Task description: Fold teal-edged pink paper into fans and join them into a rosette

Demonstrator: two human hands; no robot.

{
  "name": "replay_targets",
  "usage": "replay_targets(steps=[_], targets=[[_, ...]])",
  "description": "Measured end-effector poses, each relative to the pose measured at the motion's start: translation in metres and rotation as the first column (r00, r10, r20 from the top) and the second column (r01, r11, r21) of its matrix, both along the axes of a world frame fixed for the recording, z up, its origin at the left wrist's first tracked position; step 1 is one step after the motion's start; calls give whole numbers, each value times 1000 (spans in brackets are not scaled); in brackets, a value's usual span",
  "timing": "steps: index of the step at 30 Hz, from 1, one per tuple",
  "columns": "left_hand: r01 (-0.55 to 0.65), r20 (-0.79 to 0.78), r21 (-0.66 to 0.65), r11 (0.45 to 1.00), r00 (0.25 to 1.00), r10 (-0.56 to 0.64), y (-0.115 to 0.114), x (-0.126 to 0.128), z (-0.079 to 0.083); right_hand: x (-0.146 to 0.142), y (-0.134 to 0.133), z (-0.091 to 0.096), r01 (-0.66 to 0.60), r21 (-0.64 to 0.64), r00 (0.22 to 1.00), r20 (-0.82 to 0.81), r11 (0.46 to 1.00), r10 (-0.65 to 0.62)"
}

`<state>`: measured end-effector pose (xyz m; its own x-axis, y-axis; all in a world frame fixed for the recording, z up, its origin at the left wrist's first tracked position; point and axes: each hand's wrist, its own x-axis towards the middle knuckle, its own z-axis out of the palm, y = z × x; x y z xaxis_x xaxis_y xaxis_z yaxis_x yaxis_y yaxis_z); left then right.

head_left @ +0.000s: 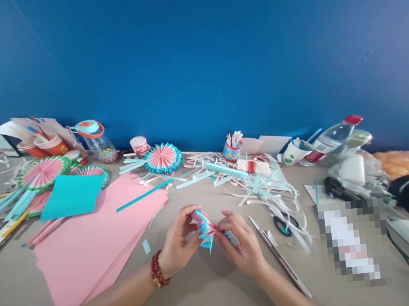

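Between my hands, above the middle of the table, is a pleated paper fan (205,229) in pink with blue zigzag edges. My left hand (179,241) pinches its left side between thumb and fingers. My right hand (240,241) grips the gathered pink folds at the right, and a bit of blue edging shows behind its fingers. A craft knife (281,259) lies just right of my right hand. Large pink paper sheets (100,242) are stacked to the left, with a teal paper square (70,195) and a teal strip (143,195) on them.
A finished blue-edged paper fan (164,157) and a green-edged one (44,173) lie at the back left. Paper scraps (262,183) and scissors (286,224) are at the right. Along the wall stand a clear jug (99,145), a pen cup (233,151) and a plastic bottle (334,139).
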<state>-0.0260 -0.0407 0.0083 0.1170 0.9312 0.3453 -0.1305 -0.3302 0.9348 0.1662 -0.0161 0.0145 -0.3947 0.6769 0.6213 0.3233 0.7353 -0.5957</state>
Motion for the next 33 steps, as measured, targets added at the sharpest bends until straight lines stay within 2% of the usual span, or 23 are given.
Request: replay_targets(steps=[25, 33], targets=[[-49, -23, 4, 999, 999, 49, -1, 2, -2, 0, 1, -6, -32, -52, 999, -25, 998, 31], [-74, -45, -16, 997, 996, 74, -1, 3, -2, 1, -1, -9, -32, -109, 999, -24, 993, 30]])
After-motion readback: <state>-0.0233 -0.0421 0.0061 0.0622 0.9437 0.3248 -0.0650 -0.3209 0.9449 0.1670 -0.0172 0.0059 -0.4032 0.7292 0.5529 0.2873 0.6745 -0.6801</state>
